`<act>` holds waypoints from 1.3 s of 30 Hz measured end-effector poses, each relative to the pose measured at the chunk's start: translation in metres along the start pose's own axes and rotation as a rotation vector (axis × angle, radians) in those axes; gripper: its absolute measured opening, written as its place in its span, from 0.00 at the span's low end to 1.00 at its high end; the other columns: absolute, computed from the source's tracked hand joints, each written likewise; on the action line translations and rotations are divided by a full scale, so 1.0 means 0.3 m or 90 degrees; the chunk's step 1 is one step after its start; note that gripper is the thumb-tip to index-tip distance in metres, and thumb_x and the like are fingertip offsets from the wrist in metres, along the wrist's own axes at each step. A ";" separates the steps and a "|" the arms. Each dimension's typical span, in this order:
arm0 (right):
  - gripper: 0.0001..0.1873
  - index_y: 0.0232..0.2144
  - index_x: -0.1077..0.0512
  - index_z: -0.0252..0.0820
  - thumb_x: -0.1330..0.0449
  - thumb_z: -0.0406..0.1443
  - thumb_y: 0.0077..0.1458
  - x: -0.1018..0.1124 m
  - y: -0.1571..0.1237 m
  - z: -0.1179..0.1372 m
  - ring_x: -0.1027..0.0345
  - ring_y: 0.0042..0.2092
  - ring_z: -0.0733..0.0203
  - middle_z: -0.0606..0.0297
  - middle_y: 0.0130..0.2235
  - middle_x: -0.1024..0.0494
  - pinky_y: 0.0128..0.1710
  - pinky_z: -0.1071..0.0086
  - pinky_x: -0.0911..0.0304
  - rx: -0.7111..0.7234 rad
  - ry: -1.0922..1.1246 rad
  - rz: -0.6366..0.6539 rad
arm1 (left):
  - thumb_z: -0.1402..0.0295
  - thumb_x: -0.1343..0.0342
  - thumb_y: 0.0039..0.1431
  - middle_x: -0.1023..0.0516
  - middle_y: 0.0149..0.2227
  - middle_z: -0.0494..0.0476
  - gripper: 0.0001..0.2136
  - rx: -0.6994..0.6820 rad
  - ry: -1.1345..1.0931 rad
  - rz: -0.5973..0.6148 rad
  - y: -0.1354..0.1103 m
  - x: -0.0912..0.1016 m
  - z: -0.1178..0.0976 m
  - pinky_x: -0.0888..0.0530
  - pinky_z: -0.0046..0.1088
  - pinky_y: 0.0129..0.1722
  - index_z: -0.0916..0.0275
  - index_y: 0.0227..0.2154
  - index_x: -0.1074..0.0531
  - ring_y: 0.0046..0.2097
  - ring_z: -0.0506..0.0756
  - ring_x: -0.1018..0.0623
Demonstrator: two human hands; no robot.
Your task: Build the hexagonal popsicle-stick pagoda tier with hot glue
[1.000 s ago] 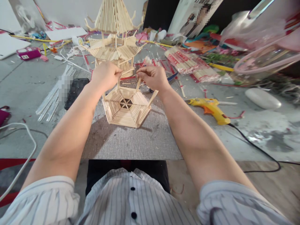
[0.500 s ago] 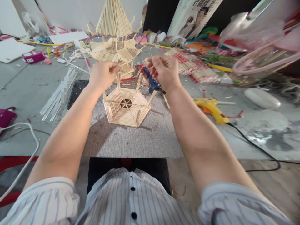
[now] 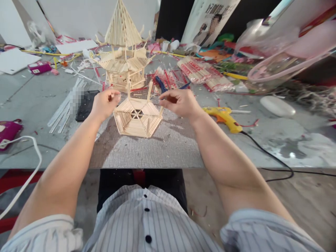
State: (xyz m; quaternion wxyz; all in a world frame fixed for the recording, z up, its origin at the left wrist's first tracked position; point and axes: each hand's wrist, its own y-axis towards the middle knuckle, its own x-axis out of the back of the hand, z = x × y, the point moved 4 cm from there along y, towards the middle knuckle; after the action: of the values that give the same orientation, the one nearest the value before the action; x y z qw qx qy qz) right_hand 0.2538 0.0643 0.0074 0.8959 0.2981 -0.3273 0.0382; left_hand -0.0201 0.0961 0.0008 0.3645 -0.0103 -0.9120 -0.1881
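Note:
A hexagonal roof piece of thin wooden sticks (image 3: 138, 119) sits on a grey woven mat (image 3: 157, 150), with a few upright sticks on its far rim. My left hand (image 3: 103, 105) is at its left corner, fingers pinched on a small stick bit. My right hand (image 3: 181, 102) hovers at the right corner, fingers curled around blue-handled pliers (image 3: 160, 84), whose handles stick out past the fingers. Behind stands a tall stick pagoda (image 3: 123, 52).
A yellow glue gun (image 3: 224, 118) with a black cord lies right of the mat. A black phone (image 3: 85, 104) and clear glue sticks (image 3: 61, 112) lie to the left. Packs of sticks (image 3: 202, 71) and craft clutter fill the back. A white cable (image 3: 28, 154) loops at left.
My right hand picked up the blue pliers from behind the piece, then came down toward its right corner. My left hand dropped from the upright sticks to the left corner.

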 end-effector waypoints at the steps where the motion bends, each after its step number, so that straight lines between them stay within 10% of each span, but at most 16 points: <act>1: 0.12 0.29 0.23 0.42 0.36 0.44 0.49 -0.007 0.000 -0.003 0.45 0.23 0.68 0.70 0.20 0.33 0.27 0.69 0.46 0.001 -0.006 0.010 | 0.62 0.48 0.58 0.19 0.34 0.57 0.13 0.006 -0.008 -0.011 -0.010 0.003 0.001 0.26 0.31 0.39 0.58 0.42 0.25 0.35 0.54 0.21; 7: 0.09 0.34 0.22 0.43 0.37 0.38 0.50 -0.015 0.008 -0.070 0.40 0.26 0.66 0.67 0.25 0.27 0.29 0.68 0.44 -0.029 -0.065 -0.056 | 0.60 0.45 0.55 0.20 0.30 0.55 0.15 0.006 0.007 -0.061 -0.066 0.011 -0.045 0.26 0.34 0.39 0.57 0.45 0.25 0.32 0.55 0.21; 19: 0.14 0.40 0.24 0.41 0.42 0.43 0.55 0.004 0.018 -0.189 0.37 0.28 0.67 0.66 0.28 0.26 0.33 0.69 0.38 -0.085 -0.016 -0.130 | 0.59 0.37 0.47 0.17 0.33 0.55 0.11 -0.018 -0.219 0.367 -0.132 -0.056 -0.158 0.23 0.33 0.40 0.59 0.31 0.20 0.37 0.56 0.19; 39: 0.15 0.34 0.27 0.42 0.47 0.46 0.60 -0.006 0.013 -0.193 0.31 0.30 0.66 0.65 0.30 0.25 0.34 0.71 0.34 -0.156 -0.013 -0.078 | 0.55 0.34 0.46 0.17 0.32 0.55 0.12 -0.037 -0.203 0.383 -0.123 -0.069 -0.132 0.23 0.34 0.41 0.58 0.30 0.18 0.38 0.57 0.19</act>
State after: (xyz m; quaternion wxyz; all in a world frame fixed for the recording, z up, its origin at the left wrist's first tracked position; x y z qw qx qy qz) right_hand 0.2839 0.1000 -0.0269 0.9230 0.2060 -0.3195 -0.0602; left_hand 0.0155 0.0505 0.0009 0.2558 -0.3184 -0.9079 -0.0944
